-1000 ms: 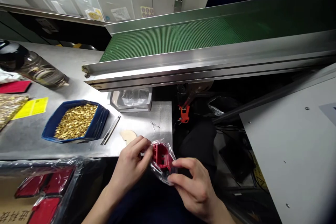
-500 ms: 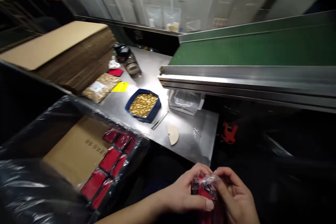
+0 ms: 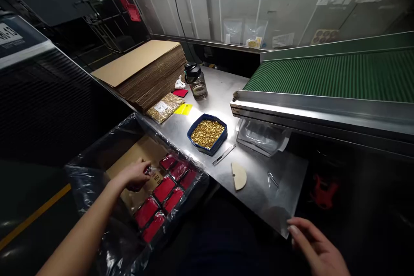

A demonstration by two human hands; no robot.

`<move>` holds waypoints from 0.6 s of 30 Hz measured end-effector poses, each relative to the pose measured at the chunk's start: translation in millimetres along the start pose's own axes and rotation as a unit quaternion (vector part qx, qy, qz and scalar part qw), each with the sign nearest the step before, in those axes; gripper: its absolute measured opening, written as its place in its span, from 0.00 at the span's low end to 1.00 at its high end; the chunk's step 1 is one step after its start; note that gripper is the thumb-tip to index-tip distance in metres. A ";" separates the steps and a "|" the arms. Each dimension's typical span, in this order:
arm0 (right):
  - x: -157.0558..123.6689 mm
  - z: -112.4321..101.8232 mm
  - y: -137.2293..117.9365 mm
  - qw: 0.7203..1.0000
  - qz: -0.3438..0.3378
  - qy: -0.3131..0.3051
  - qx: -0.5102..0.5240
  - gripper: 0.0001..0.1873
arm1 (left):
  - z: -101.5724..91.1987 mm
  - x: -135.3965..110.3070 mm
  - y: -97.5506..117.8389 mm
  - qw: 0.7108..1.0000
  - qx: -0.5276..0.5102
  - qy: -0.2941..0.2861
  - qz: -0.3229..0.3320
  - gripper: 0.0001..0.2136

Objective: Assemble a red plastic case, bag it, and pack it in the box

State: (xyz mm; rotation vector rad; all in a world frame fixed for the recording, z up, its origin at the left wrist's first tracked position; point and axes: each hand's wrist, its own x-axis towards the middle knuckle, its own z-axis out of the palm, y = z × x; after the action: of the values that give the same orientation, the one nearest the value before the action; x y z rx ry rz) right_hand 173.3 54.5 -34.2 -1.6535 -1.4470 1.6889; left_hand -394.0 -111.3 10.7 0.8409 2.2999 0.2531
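Observation:
My left hand [image 3: 137, 174] reaches down into a box lined with black plastic [image 3: 80, 170], closed around a small dark red packet in clear wrap [image 3: 148, 171], mostly hidden by the fingers. Beside it, several red wrapped packets [image 3: 164, 189] lie in rows along the box's right side, on brown cardboard [image 3: 124, 161] with printed characters. Off the table's near right corner, my right hand [image 3: 318, 246] hovers half curled. Its thumb and forefinger are slightly apart, with nothing visible between them.
On the metal table [image 3: 220, 84] stand a blue tray [image 3: 211, 151] of gold pieces, a dark-lidded bottle [image 3: 196, 81] and stacked cardboard [image 3: 158, 77]. A utility knife [image 3: 224, 154], a cream half-disc [image 3: 239, 177] and clear bags [image 3: 260, 136] lie nearby. A green conveyor [image 3: 323, 77] slants across the right.
Both hands were together at the wrapped red packet in front of me. My left hand has carried a packet left into the box; my right hand has let go. The view has turned left.

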 end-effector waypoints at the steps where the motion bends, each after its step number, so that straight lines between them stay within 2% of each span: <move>1: 0.1 6.1 -0.8 1.000 -0.008 -0.018 -0.016 0.25 | 9.9 10.6 -12.4 1.000 0.008 0.014 -0.011 0.27; 5: -0.2 17.5 6.9 0.996 -0.007 -0.042 -0.080 0.27 | 43.8 32.8 -46.8 0.998 -0.012 0.059 -0.015 0.43; 8: -1.0 11.3 18.4 0.995 -0.001 -0.034 -0.093 0.26 | 47.4 34.4 -62.6 0.994 -0.042 0.090 -0.038 0.45; 10: -0.2 6.5 24.3 0.996 -0.001 -0.025 -0.086 0.26 | 47.2 31.4 -68.4 0.993 -0.060 0.088 -0.049 0.45; 14: 5.1 3.5 27.9 0.997 -0.012 -0.010 -0.078 0.26 | 55.8 21.8 -67.5 0.993 -0.090 0.067 -0.039 0.41; 16: 7.2 0.6 27.5 0.997 -0.021 -0.004 -0.080 0.25 | 59.0 18.5 -61.1 0.992 -0.084 0.087 -0.032 0.37; 18: 8.7 -8.6 28.5 0.995 -0.028 0.011 -0.098 0.25 | 56.6 15.9 -49.4 0.989 -0.061 0.132 -0.030 0.32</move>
State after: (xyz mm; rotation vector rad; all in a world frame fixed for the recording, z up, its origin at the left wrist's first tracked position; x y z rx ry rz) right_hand 189.7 53.5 -60.5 -1.7076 -1.6780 1.5368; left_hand -391.1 -142.0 -59.6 0.7105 2.5208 0.4989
